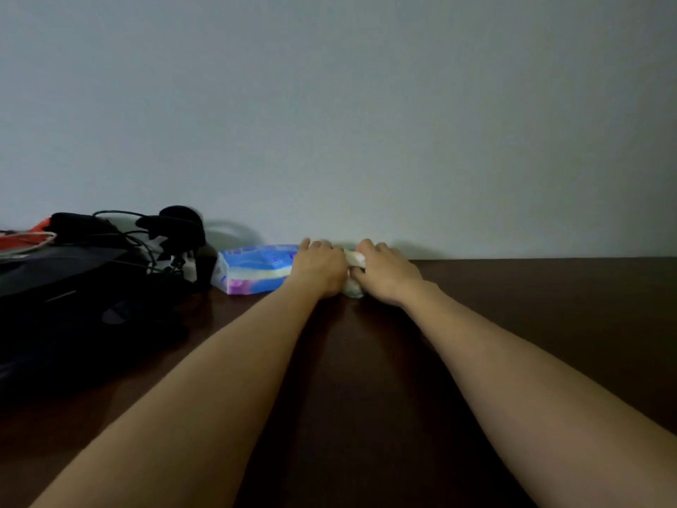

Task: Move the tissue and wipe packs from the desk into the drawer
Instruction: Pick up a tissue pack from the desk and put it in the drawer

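While both arms stretch to the far edge of the dark brown wooden desk (531,306), the left hand (320,267) and the right hand (384,275) close together near the pale grey wall (366,104). The left hand's fingers curl over the right end of a soft blue, white and pink plastic tissue pack (252,269), which lies flat on the desk against the wall. The right hand is wrapped around a small whitish pack (354,259) that peeks out between the two hands; its lower part touches the desk, and whether it is a wipe pack or more tissues cannot be told. Both grips look closed, though how firmly is hidden by the knuckles.

The drawer is not in view, so the whole carry lies ahead. The likely trouble comes from the one-ended hold on the long tissue pack: lifted by its end, the slack wrapper could sag and slip free. Its left end sits just beside a tangle of black cables and a white plug adapter (176,258) beside a black bag (66,284), so a sideways sweep could snag them and drag them along.
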Demonstrator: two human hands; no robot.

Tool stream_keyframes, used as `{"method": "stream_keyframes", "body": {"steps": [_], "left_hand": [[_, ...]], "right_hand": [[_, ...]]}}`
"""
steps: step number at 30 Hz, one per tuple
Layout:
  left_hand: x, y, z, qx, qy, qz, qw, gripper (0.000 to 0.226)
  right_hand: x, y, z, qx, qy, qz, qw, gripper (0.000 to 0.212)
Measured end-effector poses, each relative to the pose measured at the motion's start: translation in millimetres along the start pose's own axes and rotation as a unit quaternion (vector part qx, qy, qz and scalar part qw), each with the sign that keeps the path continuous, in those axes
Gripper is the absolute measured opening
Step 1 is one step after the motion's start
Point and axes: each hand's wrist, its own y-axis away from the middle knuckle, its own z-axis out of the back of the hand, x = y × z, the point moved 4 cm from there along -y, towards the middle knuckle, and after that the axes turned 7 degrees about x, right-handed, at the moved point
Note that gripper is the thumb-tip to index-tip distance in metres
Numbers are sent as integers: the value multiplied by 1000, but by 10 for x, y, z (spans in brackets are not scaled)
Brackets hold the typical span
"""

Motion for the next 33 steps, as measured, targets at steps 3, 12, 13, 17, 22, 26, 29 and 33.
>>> {"method": "stream_keyframes", "body": {"steps": [3, 12, 13, 17, 22, 26, 29, 33], "left_hand": [[-57, 189, 159, -3, -56, -21, 998, 39], [-168, 2199, 725, -58, 108, 29, 992, 41], [-132, 2505, 760, -75, 136, 48, 987, 42], [-67, 3610, 1005, -166, 237, 113, 951, 38], [-242, 4723, 1405, -235, 380, 137, 884, 36], [-548, 5494, 1220, -202, 463, 135, 852, 27], [-773, 5952, 697, -143, 538, 130, 820, 31], [-1067, 6301, -113, 5, 634, 142, 760, 51]], "right_hand": [[33, 243, 99, -2, -21, 7, 1000, 43], [338, 2214, 438, -45, -253, -44, 965, 33], [411, 2436, 477, -48, -293, -45, 954, 34], [777, 3268, 671, -78, -388, -45, 917, 30], [1144, 4298, 882, -228, -421, -35, 877, 28], [1291, 5174, 586, -224, -490, 0, 843, 23], [1251, 5645, 140, -151, -516, -9, 843, 30], [1136, 5939, -579, 41, -565, -77, 821, 24]]}}
